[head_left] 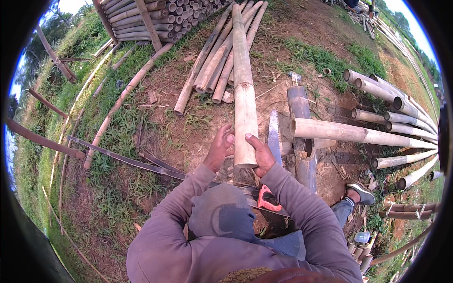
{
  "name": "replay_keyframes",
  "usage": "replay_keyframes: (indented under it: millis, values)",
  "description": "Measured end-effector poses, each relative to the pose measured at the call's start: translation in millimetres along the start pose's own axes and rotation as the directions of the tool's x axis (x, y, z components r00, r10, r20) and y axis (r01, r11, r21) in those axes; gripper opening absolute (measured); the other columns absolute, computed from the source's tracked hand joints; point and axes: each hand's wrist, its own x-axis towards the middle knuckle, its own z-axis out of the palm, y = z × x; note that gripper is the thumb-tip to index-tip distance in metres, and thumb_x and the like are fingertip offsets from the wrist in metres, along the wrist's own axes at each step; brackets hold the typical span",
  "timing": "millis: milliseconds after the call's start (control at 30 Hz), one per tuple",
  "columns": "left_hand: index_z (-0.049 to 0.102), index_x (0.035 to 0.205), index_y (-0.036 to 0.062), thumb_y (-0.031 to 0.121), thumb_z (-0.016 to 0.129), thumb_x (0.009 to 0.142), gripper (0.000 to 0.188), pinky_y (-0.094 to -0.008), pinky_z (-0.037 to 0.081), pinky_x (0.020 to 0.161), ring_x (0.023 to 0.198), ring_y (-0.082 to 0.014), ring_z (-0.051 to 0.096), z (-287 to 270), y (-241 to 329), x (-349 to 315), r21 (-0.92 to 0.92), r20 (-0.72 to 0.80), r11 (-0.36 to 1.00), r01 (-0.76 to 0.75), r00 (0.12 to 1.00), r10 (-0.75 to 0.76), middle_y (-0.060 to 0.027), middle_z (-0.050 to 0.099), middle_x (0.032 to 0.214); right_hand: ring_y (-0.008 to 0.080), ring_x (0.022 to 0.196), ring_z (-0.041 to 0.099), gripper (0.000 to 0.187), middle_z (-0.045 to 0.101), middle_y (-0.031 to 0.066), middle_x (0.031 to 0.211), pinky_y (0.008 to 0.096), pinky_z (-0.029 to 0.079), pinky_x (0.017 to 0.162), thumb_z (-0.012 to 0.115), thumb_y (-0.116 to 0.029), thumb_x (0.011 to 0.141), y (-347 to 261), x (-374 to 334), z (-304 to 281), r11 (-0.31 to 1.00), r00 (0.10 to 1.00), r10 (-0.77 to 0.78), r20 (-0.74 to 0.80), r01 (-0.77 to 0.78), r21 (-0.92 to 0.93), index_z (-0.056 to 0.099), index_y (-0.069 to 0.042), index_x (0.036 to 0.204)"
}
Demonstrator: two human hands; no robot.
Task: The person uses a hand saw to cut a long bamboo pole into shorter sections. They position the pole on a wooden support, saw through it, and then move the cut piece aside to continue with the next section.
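Note:
A thick, pale bamboo pole (244,118) stretches away from me, its near cut end between my two hands. My right hand (262,156) grips this end from the right, thumb on top and the other fingers hidden behind the pole. On the other side, my left hand (220,150) is open, fingers parted, close beside the pole; whether it touches is hard to see. A handsaw lies just right of the pole, its toothed blade (274,134) pointing away and partly hidden by my right hand and forearm. Its red-orange handle (268,199) shows between my forearms.
Several bamboo poles (214,61) lie ahead under the far part of the pole. To the right, another pole (349,131) rests across a dark upright post (299,106), near more pole ends (377,92). A long flat strip (127,159) lies left. A shod foot (361,193) is at right.

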Motion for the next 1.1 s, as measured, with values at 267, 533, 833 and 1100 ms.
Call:
replay_keyframes:
  millis: [267, 533, 833, 1100]
  values:
    - [0.032, 0.149, 0.0035, 0.045, 0.071, 0.101, 0.075, -0.0474, 0.064, 0.087, 0.117, -0.0334, 0.067, -43.7, -23.8, 31.4, -0.213, -0.48, 0.967, -0.137, 0.877, 0.018, -0.0228, 0.053, 0.139, 0.0361, 0.113, 0.07, 0.065, 0.07, 0.0249, 0.121, 0.044, 0.054, 0.1, 0.066, -0.042, 0.103, 35.3, 110.9, 45.3, 0.748, 0.941, -0.338, -0.001, 0.268, -0.608, 0.052, 0.006, 0.143]
    - [0.041, 0.141, 0.0015, 0.038, 0.07, 0.102, 0.06, -0.0595, 0.057, 0.096, 0.121, -0.0349, 0.062, -221.0, -53.8, 99.0, -0.219, -0.826, 0.873, -0.435, 0.56, 0.072, -0.0191, 0.055, 0.136, 0.0447, 0.124, 0.059, 0.059, 0.061, 0.0259, 0.134, 0.0517, 0.047, 0.107, 0.069, -0.038, 0.098, 71.2, -17.4, -78.5, 0.07, 0.922, -0.267, 0.281, 0.309, -0.948, 0.055, 0.0, 0.141]
    - [0.026, 0.151, -0.0145, 0.036, 0.063, 0.091, 0.087, -0.0451, 0.043, 0.119, 0.139, -0.0456, 0.055, -295.6, -60.7, 223.4, 0.412, -0.888, 0.665, 0.624, 0.439, 0.138, -0.037, 0.052, 0.147, 0.0425, 0.126, 0.06, 0.057, 0.061, 0.0226, 0.136, 0.0502, 0.048, 0.106, 0.074, -0.034, 0.096, 82.3, -59.4, -66.5, -0.114, 0.938, -0.219, 0.268, 0.249, -0.962, 0.057, -0.003, 0.14]
    - [0.04, 0.15, -0.0156, 0.028, 0.066, 0.094, 0.076, -0.0497, 0.05, 0.107, 0.123, -0.0484, 0.066, -269.6, -62.5, 197.4, 0.368, -0.914, 0.848, 0.383, 0.319, 0.253, -0.0348, 0.066, 0.131, 0.0425, 0.121, 0.061, 0.049, 0.065, 0.0214, 0.126, 0.0516, 0.049, 0.104, 0.079, -0.018, 0.087, 98.6, -122.8, -95.3, -0.024, 0.847, -0.476, 0.236, 0.255, -0.967, 0.062, -0.002, 0.13]
